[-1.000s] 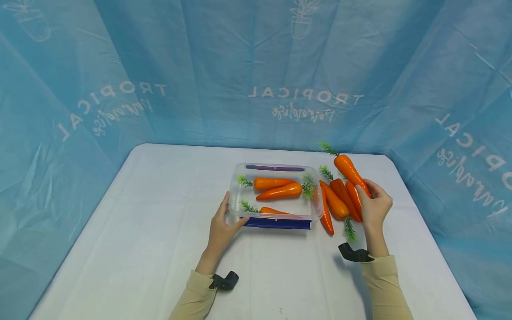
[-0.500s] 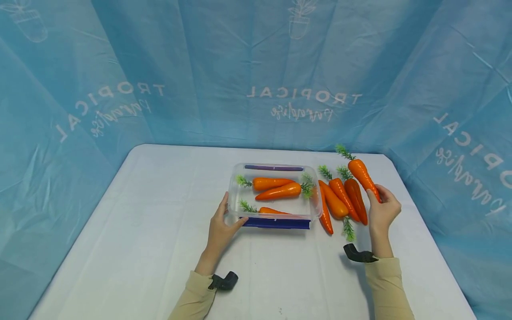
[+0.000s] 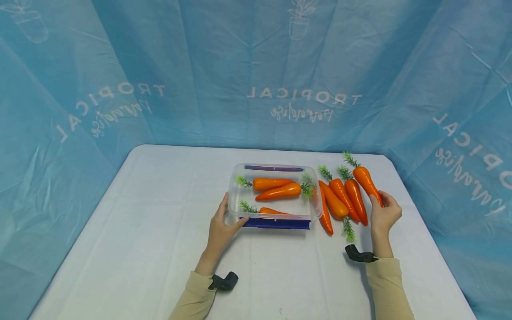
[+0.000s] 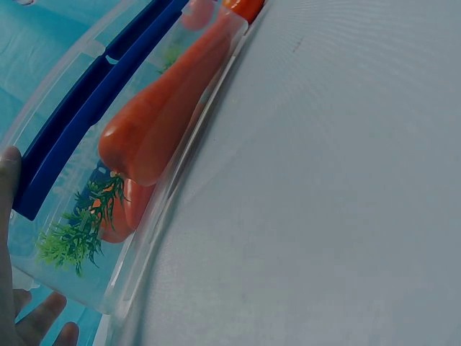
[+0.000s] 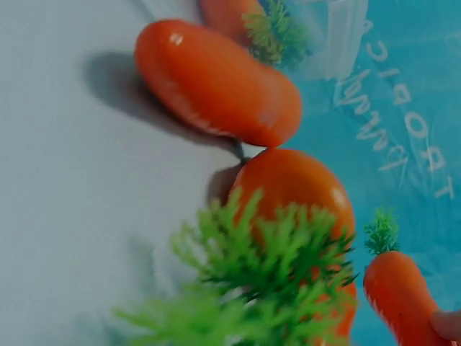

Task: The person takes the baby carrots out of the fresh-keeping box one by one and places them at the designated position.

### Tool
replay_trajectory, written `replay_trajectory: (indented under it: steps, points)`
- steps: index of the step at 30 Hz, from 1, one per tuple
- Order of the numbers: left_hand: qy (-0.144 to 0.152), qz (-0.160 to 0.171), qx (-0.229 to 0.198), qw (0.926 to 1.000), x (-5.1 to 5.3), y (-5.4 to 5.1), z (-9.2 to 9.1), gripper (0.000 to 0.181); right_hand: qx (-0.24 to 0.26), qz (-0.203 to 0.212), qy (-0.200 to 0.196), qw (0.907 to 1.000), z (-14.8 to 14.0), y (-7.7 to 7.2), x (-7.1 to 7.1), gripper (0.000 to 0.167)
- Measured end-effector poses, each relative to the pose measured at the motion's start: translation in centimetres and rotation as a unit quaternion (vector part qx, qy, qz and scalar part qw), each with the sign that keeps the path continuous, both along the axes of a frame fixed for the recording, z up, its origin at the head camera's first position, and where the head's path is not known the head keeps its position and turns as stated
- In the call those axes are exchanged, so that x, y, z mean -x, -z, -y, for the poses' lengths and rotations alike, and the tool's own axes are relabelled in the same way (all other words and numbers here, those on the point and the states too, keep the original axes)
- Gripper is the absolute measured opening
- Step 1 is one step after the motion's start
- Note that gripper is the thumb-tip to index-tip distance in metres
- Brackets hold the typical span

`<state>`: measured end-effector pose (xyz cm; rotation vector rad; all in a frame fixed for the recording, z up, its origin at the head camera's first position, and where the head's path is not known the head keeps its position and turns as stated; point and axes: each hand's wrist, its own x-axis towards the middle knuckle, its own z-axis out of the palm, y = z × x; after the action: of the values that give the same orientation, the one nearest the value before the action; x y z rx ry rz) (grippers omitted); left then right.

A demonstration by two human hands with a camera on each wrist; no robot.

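Note:
In the head view my left hand [image 3: 221, 226] holds the front left corner of a clear plastic container [image 3: 236, 202], its thumb by the blue latch [image 3: 276, 223]. Inside lie several carrots [image 3: 278, 192] with green tops; the left wrist view shows one carrot [image 4: 162, 115] through the wall. At the right my right hand [image 3: 384, 214] pinches a carrot [image 3: 365, 178] near its thin tip, its leafy top pointing away. That carrot [image 5: 400, 295] also shows in the right wrist view, with part of a finger on it. Several loose carrots [image 3: 345, 198] lie between container and right hand.
All this stands on a white-covered table [image 3: 132, 240]. Blue printed sheeting [image 3: 200, 89] hangs behind and along both sides. One loose carrot [image 3: 326, 213] lies close against the container's right side.
My right hand has moved right with its carrot and lowered it toward the table, right of the loose carrots. The left hand and container have stayed put.

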<state>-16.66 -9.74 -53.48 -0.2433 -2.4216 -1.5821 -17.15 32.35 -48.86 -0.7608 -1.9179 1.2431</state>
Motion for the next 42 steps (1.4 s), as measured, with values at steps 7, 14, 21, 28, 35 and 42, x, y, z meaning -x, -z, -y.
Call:
replay_trajectory:
  steps: [7,14,21,28,35,42]
  points:
    - [-0.001,0.005,0.0,1.0,-0.1,-0.2,-0.1,0.094,0.003,0.019,0.005,0.9998,-0.6,1.1,0.0,0.033]
    - [0.0,-0.002,0.002,1.0,-0.1,-0.2,-0.1,0.093,-0.016,0.019,0.009,0.9997,-0.9,1.9,0.1,0.03]
    - [-0.002,-0.003,0.006,1.0,-0.1,-0.1,-0.1,0.093,-0.021,0.015,0.006,0.9997,-1.0,2.5,0.1,0.028]
    - [-0.002,-0.011,0.008,0.9999,0.0,0.1,0.0,0.093,-0.019,0.036,-0.001,0.9992,-1.2,2.9,0.0,0.029]
    - [0.0,-0.022,0.01,0.9997,0.0,0.1,0.0,0.093,-0.007,0.067,-0.014,0.9976,-1.3,2.8,0.0,0.034]
    - [-0.001,-0.019,0.008,0.9998,0.0,0.3,0.0,0.092,0.003,0.098,-0.025,0.9948,-1.2,2.8,0.0,0.035]
